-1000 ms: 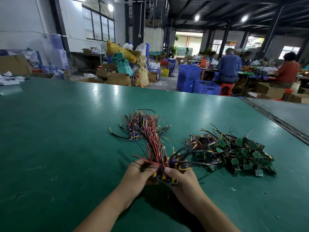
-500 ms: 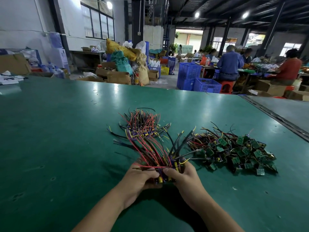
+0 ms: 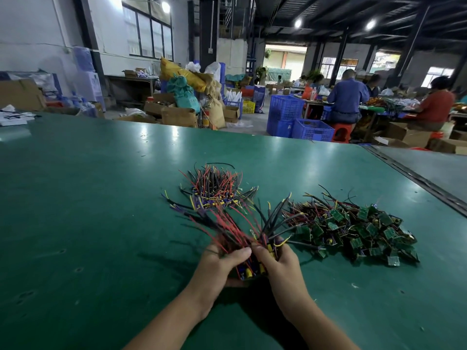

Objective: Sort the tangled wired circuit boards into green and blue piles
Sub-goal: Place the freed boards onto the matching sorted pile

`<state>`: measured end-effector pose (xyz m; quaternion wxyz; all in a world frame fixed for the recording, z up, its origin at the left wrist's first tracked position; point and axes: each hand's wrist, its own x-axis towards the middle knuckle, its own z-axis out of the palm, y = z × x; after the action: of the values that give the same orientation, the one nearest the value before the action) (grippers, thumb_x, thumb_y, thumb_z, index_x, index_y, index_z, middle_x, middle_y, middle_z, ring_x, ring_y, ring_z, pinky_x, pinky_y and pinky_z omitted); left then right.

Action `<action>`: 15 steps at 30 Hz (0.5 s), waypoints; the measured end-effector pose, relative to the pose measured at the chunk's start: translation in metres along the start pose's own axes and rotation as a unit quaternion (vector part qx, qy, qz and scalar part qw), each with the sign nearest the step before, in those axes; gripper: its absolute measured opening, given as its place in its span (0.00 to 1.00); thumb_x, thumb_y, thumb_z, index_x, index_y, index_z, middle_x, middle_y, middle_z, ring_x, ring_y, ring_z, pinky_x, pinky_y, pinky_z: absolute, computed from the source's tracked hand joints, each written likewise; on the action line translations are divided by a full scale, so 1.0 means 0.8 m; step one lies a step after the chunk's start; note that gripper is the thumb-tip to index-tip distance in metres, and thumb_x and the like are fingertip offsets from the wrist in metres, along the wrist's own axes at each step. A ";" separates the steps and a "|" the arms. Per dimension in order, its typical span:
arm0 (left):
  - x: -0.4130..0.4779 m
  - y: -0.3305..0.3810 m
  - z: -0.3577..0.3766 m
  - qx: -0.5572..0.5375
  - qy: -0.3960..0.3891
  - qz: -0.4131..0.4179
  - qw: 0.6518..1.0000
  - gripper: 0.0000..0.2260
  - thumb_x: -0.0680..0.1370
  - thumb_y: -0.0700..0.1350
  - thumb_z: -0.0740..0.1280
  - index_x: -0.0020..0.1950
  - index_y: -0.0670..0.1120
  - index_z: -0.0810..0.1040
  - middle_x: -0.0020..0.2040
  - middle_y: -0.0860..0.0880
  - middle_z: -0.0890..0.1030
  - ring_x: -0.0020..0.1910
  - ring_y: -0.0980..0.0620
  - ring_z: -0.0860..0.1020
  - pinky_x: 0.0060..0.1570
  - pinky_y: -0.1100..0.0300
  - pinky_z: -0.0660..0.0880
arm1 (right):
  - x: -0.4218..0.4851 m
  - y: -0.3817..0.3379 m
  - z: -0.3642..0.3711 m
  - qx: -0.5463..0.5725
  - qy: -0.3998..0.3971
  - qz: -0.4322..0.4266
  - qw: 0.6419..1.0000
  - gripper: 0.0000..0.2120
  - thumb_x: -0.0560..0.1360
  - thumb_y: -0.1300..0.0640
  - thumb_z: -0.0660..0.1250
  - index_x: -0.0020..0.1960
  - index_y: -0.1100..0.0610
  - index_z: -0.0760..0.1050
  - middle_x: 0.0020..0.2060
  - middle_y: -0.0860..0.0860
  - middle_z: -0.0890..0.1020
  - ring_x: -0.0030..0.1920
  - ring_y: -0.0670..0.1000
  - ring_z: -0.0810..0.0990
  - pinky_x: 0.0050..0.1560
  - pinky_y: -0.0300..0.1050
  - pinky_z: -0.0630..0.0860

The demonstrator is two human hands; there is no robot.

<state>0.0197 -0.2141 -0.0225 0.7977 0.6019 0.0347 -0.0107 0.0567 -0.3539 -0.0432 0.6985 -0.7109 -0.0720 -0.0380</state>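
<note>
Clutching a wire bundle (image 3: 238,229), apparently blue boards, left hand (image 3: 222,266) and right hand (image 3: 281,264) curl tight.

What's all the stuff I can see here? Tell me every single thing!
table: one, green, fills the foreground
blue-board pile: one, blue boards with red, black and yellow wires, mid-table beyond the hands
green-board pile: one, green boards with dark wires, right of the hands
held bundle: one, blue boards, red and black wires fanning up, between both hands
crates: several, blue, floor beyond the table
cardboard boxes: several, brown, floor behind the table
sacks: a few, yellow and teal, heaped above the boxes
people: several, seated at far tables, right
left hand: grips the held bundle
right hand: grips the held bundle
</note>
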 end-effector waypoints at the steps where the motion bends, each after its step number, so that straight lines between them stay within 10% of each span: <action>1: 0.000 -0.002 0.003 0.013 0.032 0.011 0.999 0.07 0.73 0.41 0.73 0.50 0.43 0.83 0.47 0.45 0.86 0.49 0.47 0.84 0.46 0.48 0.82 | 0.001 0.000 0.000 -0.016 0.002 -0.009 1.000 0.05 0.72 0.59 0.73 0.47 0.56 0.79 0.41 0.50 0.85 0.45 0.53 0.84 0.44 0.41 0.79; 5: 0.002 -0.005 0.009 0.061 0.082 0.080 0.992 0.07 0.73 0.35 0.73 0.41 0.47 0.86 0.40 0.52 0.86 0.43 0.57 0.84 0.39 0.70 0.76 | 0.001 -0.001 0.003 0.021 -0.010 -0.020 1.000 0.11 0.68 0.58 0.76 0.49 0.54 0.80 0.42 0.51 0.86 0.43 0.49 0.84 0.45 0.45 0.80; 15: 0.006 0.005 -0.004 -0.045 0.060 0.085 0.994 0.10 0.69 0.28 0.71 0.46 0.37 0.84 0.46 0.41 0.85 0.44 0.49 0.84 0.41 0.63 0.79 | 0.004 -0.013 0.001 0.232 -0.090 0.140 0.958 0.15 0.67 0.61 0.72 0.49 0.70 0.80 0.46 0.68 0.83 0.43 0.62 0.84 0.39 0.51 0.81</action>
<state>0.0246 -0.2103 -0.0202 0.8183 0.5659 0.0316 0.0952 0.0582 -0.3529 -0.0324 0.8332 -0.5329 -0.0409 0.1419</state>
